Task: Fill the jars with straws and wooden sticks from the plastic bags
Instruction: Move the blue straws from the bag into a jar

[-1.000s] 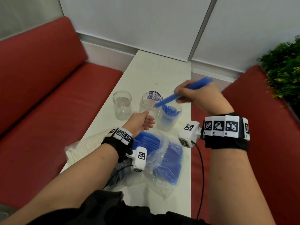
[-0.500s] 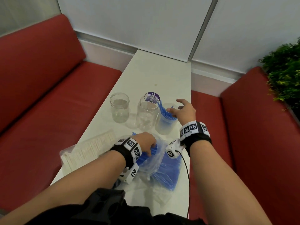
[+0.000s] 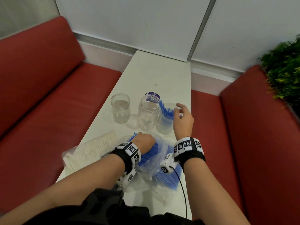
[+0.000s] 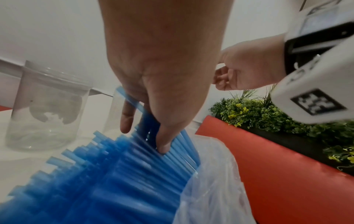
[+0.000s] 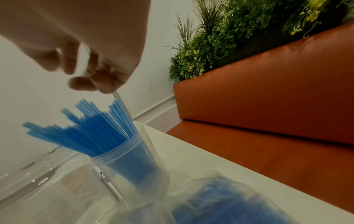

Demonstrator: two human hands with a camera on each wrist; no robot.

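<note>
Three clear jars stand in a row on the white table (image 3: 155, 73). The left jar (image 3: 120, 108) and the middle jar (image 3: 148, 114) with a purple label hold no straws. The frosted right jar (image 3: 164, 125) holds a bunch of blue straws (image 5: 99, 128). My right hand (image 3: 178, 111) hovers just over those straw tips, fingers loosely curled and holding nothing (image 5: 82, 75). My left hand (image 3: 143, 141) reaches into the mouth of the clear plastic bag (image 3: 154, 163) and pinches several blue straws (image 4: 149, 121) between thumb and fingers. A bag of wooden sticks (image 3: 92, 150) lies to the left.
Red bench seats (image 3: 53, 103) run along both sides of the narrow table. A green plant (image 3: 285, 70) sits behind the right seat back. My right wrist's cable (image 3: 182, 192) trails over the table's near edge.
My right hand lowered its straws into the right jar, let go and now hovers just above them. My left hand left the jars, dropped to the bag and took hold of more straws.
</note>
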